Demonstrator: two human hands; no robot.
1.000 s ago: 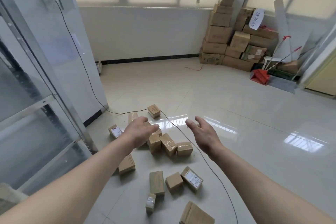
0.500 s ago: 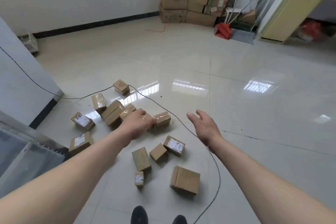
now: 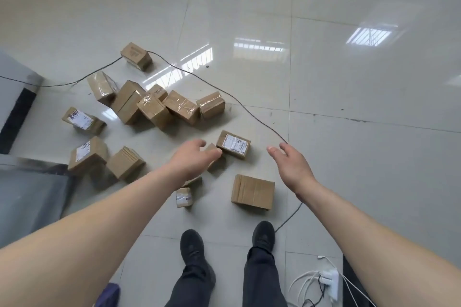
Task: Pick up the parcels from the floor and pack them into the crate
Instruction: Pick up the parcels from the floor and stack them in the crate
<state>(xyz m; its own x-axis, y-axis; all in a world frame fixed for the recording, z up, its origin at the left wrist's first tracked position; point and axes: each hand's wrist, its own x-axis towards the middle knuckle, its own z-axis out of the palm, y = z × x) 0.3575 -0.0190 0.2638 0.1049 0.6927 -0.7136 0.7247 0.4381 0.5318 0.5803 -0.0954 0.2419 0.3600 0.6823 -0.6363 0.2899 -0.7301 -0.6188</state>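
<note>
Several brown cardboard parcels lie scattered on the pale tiled floor [image 3: 349,70]. My left hand [image 3: 193,161] hovers with loosely spread fingers above a small plain parcel [image 3: 212,151], holding nothing. Just right of it lies a parcel with a white label [image 3: 233,144]. My right hand [image 3: 290,163] reaches forward, fingers relaxed and empty, to the right of that labelled parcel. A larger flat parcel [image 3: 252,191] lies near my feet, a tiny taped one [image 3: 183,197] beside it. A cluster of taped parcels [image 3: 159,107] sits farther off. No crate is in view.
A thin black cable [image 3: 224,93] runs across the floor past the parcels and under my right hand. My black shoes [image 3: 263,234] stand below. A white power strip [image 3: 329,279] with cords lies at bottom right. A grey metal frame [image 3: 30,182] stands at left.
The view has tilted down and closer to the floor; my feet now show. Both hands have dropped toward the nearer parcels, the left moving from the taped cluster to the small plain parcel.
</note>
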